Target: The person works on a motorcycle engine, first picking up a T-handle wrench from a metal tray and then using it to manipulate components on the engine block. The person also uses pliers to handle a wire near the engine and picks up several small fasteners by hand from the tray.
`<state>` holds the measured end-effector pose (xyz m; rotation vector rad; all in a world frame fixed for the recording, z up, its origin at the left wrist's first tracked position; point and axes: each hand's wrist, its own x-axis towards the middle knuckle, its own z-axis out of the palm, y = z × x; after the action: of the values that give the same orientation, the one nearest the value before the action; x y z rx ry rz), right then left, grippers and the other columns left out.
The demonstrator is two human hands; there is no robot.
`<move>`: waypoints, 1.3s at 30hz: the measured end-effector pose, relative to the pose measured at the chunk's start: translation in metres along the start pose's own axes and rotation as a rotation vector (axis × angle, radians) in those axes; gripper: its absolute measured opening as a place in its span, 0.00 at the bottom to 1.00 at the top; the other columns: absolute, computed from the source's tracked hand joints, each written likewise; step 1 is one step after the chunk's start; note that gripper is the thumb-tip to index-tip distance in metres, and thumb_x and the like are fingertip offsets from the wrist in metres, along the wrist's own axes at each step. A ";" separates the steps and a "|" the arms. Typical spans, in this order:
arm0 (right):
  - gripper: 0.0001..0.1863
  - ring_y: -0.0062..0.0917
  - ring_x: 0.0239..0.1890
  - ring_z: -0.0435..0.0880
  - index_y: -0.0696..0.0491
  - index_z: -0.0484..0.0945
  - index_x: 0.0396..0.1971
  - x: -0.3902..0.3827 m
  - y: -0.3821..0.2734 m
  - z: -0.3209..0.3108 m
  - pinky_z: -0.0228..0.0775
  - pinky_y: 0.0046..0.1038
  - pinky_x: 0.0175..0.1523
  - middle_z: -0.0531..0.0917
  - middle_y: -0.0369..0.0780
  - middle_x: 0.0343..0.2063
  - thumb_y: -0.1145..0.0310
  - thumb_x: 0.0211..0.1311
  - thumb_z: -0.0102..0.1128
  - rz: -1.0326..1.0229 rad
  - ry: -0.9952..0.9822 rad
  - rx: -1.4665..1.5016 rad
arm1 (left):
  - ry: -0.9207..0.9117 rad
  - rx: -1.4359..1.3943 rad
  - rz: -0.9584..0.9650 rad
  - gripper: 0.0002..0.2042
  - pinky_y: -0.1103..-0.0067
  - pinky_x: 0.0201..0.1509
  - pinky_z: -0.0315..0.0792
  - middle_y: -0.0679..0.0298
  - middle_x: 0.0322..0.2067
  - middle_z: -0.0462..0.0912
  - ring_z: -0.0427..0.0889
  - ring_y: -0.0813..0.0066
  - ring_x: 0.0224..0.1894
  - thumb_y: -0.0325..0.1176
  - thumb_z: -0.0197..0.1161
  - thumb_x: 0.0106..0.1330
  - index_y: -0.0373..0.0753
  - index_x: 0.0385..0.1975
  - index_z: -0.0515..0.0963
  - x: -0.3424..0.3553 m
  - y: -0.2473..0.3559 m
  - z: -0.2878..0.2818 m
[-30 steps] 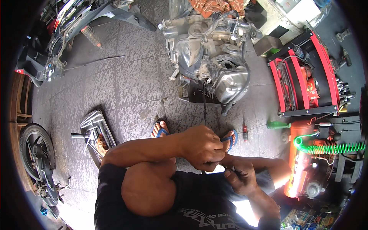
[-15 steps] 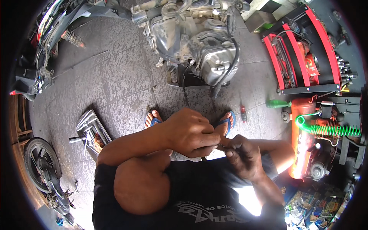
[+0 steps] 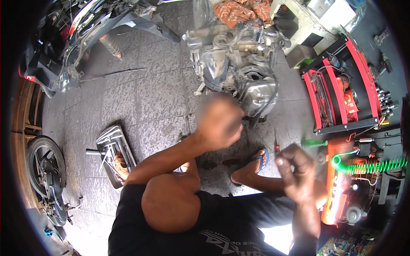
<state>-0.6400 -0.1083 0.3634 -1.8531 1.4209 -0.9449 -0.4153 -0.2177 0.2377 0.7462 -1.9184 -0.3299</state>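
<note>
- A big, dusty engine (image 3: pixel 235 59) is set on the floor (image 3: pixel 162 94), in the far middle, a bit to the right. A shiny silver cover (image 3: pixel 259 94) is seen on its near right part.
- The left hand (image 3: pixel 220 121) is held up in front of the engine's near end. It is blurred, so it cannot be told if its grip is clenched or released, or if the engine is touched.
- The right hand (image 3: pixel 297 170) is raised farther right and nearer, with its fingers bent and its thumb put close to them. It cannot be told if something small is pinched in that grip.
- A red screwdriver (image 3: pixel 276 147) is seen on the floor just beyond the right hand.
- A green bottle (image 3: pixel 314 143) is laid to the right of it.
- On the right, a red tank (image 3: pixel 337 183) is placed beside a curly green hose (image 3: pixel 369 166).
- Farther back on the right, tools are kept in a red and black rack (image 3: pixel 364 72).
- On the left, tools and an orange cloth (image 3: pixel 121 164) are held in a metal tray (image 3: pixel 128 144).
- At the far left edge, a black wheel (image 3: pixel 46 168) is seen.
</note>
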 end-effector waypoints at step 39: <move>0.12 0.31 0.26 0.80 0.62 0.79 0.33 0.234 -0.031 0.006 0.72 0.35 0.37 0.82 0.46 0.22 0.66 0.67 0.63 -0.198 -0.113 -0.558 | 0.215 -0.710 -0.877 0.12 0.82 0.24 0.62 0.73 0.19 0.71 0.66 0.86 0.21 0.36 0.61 0.74 0.35 0.29 0.78 -0.037 -0.087 0.063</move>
<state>-0.5793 -0.3282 0.4252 -2.4465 1.5577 -0.5460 -0.4291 -0.2675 0.1371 1.0267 -1.0450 -1.3229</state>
